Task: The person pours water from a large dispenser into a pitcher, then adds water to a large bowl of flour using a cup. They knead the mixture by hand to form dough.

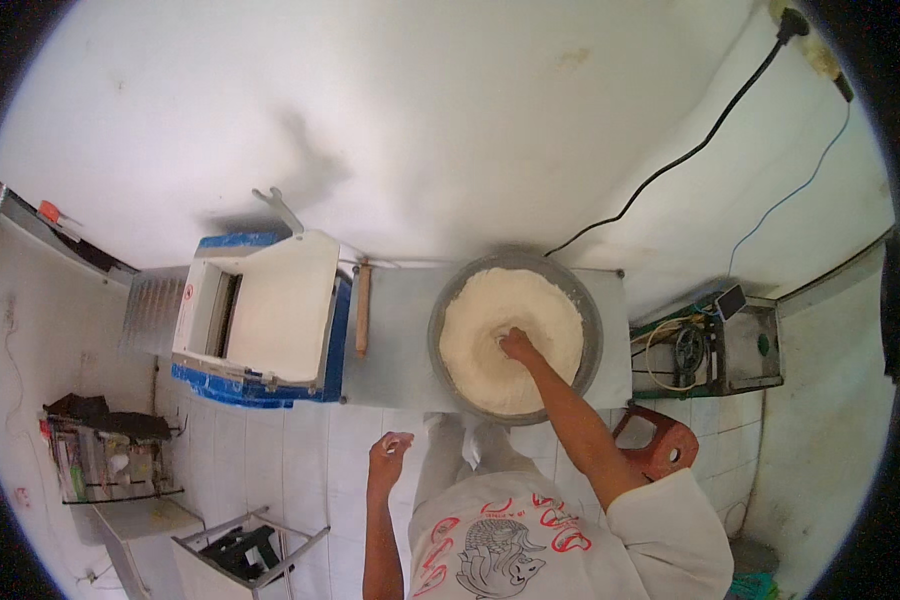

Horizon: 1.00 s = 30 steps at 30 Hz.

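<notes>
Hovers nearest with left grip (392, 445), short of the desk (400, 340), loosely curled, seemingly around nothing. Farther and rightward, dips right grip (513, 345) into flour (470, 310) inside the round basin (591, 340); too buried to say whether closed on any. Shows no long axis; touches right, well apart from left.

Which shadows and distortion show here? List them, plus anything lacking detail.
Head view: black corners, the foot of the wall bending up toward both sides; head view: a soft shadow above the machine; head view: pale powder, low in contrast around the right hand.
</notes>
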Each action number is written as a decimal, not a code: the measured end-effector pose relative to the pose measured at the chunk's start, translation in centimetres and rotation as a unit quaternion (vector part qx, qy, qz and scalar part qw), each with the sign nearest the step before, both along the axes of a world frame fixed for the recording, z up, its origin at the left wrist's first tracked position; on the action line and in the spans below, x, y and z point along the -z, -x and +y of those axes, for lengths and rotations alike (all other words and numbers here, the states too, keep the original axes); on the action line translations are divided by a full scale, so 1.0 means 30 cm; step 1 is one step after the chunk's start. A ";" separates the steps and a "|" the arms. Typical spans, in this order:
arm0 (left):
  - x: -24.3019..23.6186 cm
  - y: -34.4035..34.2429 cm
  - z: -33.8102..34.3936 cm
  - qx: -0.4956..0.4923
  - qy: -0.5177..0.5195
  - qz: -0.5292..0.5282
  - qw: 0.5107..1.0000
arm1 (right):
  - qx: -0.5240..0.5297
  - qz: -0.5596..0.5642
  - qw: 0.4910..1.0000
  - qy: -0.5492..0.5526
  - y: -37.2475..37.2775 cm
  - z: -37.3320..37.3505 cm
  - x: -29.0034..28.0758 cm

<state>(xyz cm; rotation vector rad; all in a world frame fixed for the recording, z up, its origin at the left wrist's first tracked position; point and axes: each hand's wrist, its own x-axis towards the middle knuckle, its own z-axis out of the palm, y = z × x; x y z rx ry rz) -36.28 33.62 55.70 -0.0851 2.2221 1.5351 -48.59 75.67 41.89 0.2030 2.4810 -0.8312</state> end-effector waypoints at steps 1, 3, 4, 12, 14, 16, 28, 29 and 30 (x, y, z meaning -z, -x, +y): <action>0.000 -0.025 -0.015 -0.007 0.004 -0.001 1.000 | 0.004 -0.012 1.000 0.021 0.007 -0.012 0.028; -0.004 -0.063 -0.042 -0.024 0.010 -0.009 1.000 | 0.055 -0.042 0.995 0.071 0.013 -0.032 0.094; -0.007 -0.079 -0.054 -0.037 0.011 -0.019 0.999 | 0.099 -0.085 0.987 0.097 0.005 -0.041 0.129; -0.015 -0.088 -0.066 -0.071 0.007 -0.025 0.997 | 0.055 -0.038 0.986 0.155 -0.040 0.009 0.131; -0.001 -0.066 -0.055 -0.055 0.000 -0.021 0.998 | 0.120 -0.030 0.982 0.142 -0.047 0.026 0.043; 0.016 -0.037 -0.045 -0.019 0.004 -0.003 1.000 | 0.138 -0.002 0.980 0.141 -0.071 0.040 -0.052; 0.013 0.063 0.058 0.023 0.005 -0.008 1.000 | 0.073 0.190 0.978 0.034 -0.297 0.087 -0.545; 0.018 0.065 0.059 0.026 0.007 -0.014 1.000 | 0.090 0.223 0.969 0.055 -0.278 0.089 -0.593; 0.025 0.068 0.060 0.035 0.001 0.001 0.999 | 0.124 0.221 0.965 0.064 -0.260 0.096 -0.633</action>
